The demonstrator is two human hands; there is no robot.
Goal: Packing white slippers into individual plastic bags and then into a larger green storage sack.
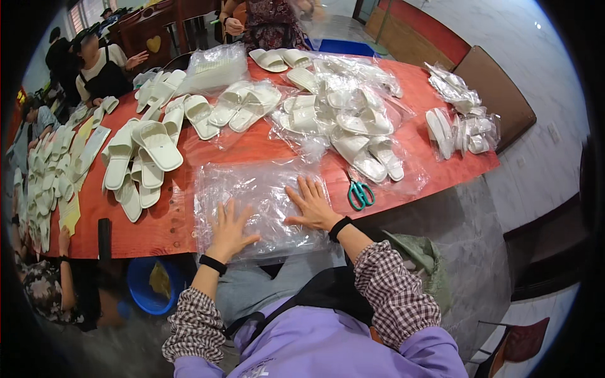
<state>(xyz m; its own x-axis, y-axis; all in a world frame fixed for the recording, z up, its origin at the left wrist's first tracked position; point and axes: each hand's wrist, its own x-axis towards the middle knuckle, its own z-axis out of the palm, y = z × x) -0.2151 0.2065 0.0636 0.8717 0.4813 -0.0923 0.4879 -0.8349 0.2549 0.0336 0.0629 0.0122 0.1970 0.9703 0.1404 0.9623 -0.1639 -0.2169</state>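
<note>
Both of my hands lie flat on a stack of clear plastic bags (268,179) at the table's near edge. My left hand (228,234) has its fingers spread over the left part of the stack. On the right part rests my right hand (313,205), fingers also apart; neither hand grips anything. Green-handled scissors (360,194) lie just right of my right hand. A pile of loose white slippers (148,151) sits to the left. Beyond the bags and to the right are white slippers in clear bags (359,126).
The red table (170,217) carries more bagged slippers (463,123) at the right and loose slippers (50,170) at the far left. A bundle of clear bags (217,63) stands at the back. A blue bucket (151,286) is below the near edge. Several people are around the table.
</note>
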